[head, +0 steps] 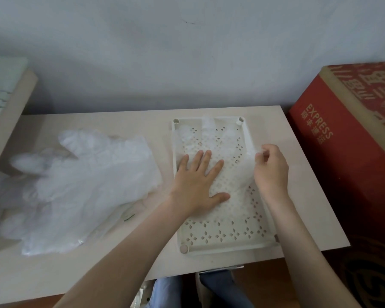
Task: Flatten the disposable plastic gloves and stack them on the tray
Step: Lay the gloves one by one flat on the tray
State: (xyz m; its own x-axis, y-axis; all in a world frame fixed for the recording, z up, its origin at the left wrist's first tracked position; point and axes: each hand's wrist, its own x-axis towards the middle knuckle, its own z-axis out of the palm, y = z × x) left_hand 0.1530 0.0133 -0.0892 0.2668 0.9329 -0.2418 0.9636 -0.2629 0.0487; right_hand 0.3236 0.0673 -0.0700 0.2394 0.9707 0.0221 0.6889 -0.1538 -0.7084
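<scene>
Clear plastic glove point(211, 141) is spread over the perforated tray point(229, 249) by the right edge of the table point(98, 270) and pressed flat under the left hand point(196, 185), fingers straight and splayed. Its edge is pinched by curled fingers of the right hand point(271, 167) at the tray's right rim; the glove pile point(87, 181) is heaped toward the left edge.

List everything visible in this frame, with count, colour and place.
tray: one, white, perforated, on the table right of centre
glove: one, clear, spread on the tray
glove pile: one heap, clear, on the table left of the tray
table: one, beige, against the wall
box: one, red, right of the table
wall: grey, behind the table
left hand: flat, pressing the glove
right hand: pinching the glove's right edge
</scene>
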